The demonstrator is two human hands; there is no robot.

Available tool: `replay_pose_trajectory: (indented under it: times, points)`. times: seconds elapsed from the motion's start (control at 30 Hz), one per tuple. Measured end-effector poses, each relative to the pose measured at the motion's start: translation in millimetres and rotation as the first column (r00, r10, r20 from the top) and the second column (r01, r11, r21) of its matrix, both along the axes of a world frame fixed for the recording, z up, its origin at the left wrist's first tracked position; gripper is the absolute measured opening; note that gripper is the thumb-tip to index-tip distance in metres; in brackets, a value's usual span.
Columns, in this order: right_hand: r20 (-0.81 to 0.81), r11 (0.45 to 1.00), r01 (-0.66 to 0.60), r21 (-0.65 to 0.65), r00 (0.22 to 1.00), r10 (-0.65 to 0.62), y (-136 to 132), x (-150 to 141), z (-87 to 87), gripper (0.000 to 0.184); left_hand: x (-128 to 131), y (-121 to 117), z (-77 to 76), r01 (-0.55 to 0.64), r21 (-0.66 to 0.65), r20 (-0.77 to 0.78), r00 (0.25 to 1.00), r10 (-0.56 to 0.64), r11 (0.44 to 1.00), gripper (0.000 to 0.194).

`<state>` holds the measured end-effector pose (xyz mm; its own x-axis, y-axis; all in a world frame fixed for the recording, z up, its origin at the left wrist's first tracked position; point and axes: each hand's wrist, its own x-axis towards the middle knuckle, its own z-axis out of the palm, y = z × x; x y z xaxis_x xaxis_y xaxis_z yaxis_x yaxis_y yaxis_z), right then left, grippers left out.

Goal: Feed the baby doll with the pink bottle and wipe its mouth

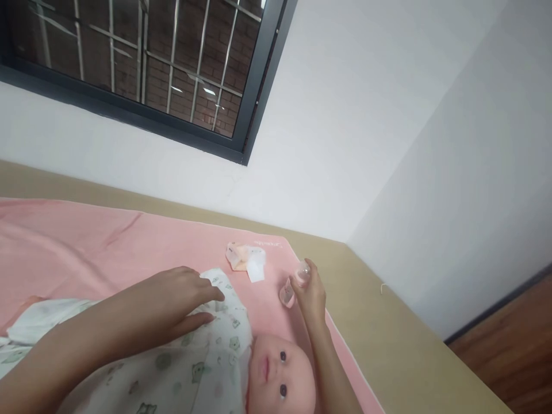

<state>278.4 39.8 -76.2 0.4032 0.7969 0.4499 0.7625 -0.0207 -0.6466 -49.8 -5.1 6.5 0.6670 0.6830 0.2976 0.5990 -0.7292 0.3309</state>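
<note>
A baby doll lies on its back on a pink sheet, its head toward the right. White clothing with small green animal prints covers its body. My left hand rests on the doll's chest, thumb and fingers apart and holding nothing. Past the doll's head, my right hand closes around a small clear and pink bottle. Its clear end shows above my thumb, and my fingers hide the middle part.
A crumpled white and peach packet lies on the pink sheet beyond the doll. The sheet covers part of a wooden surface bordered by white walls. A dark-framed barred window is at upper left.
</note>
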Motion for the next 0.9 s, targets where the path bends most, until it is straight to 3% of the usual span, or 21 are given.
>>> replay_pose_trajectory:
  times: [0.1,0.23,0.33,0.43,0.57,0.7,0.8,0.9]
  points:
    - [-0.069,0.997,-0.019,0.069,0.997,0.023,-3.5,-0.7,11.3,0.063,4.7,1.0,-2.4,0.048,0.003,-0.069,0.996,-0.048,0.999,0.024]
    - [-0.212,0.966,-0.116,0.229,0.963,0.166,-16.1,-12.8,38.7,0.066,13.5,1.3,-11.5,0.041,0.052,0.036,0.998,-0.043,0.998,0.027]
    - [-0.289,0.908,-0.244,0.341,0.892,0.348,-35.0,-33.9,60.1,0.067,26.1,-2.7,-17.4,-0.005,0.011,0.169,0.986,0.003,1.000,0.033]
    - [-0.235,0.831,-0.393,0.393,0.831,0.504,-57.9,-60.7,74.8,0.065,44.0,-10.9,-19.3,-0.070,-0.016,0.296,0.952,0.071,0.997,0.049]
    - [-0.083,0.729,-0.549,0.408,0.773,0.629,-81.3,-92.3,81.6,0.061,66.1,-21.1,-21.0,-0.129,0.005,0.440,0.891,0.114,0.992,0.061]
    - [0.046,0.625,-0.634,0.455,0.717,0.695,-89.6,-108.3,79.7,0.057,74.2,-27.2,-23.4,-0.175,0.013,0.488,0.860,0.147,0.984,0.061]
    - [0.037,0.611,-0.644,0.461,0.702,0.712,-91.9,-109.6,78.7,0.056,71.7,-31.0,-23.2,-0.250,-0.005,0.484,0.847,0.221,0.968,0.064]
    - [-0.048,0.646,-0.595,0.478,0.717,0.695,-95.0,-104.9,81.6,0.058,64.8,-31.8,-19.3,-0.294,-0.014,0.434,0.859,0.271,0.956,0.065]
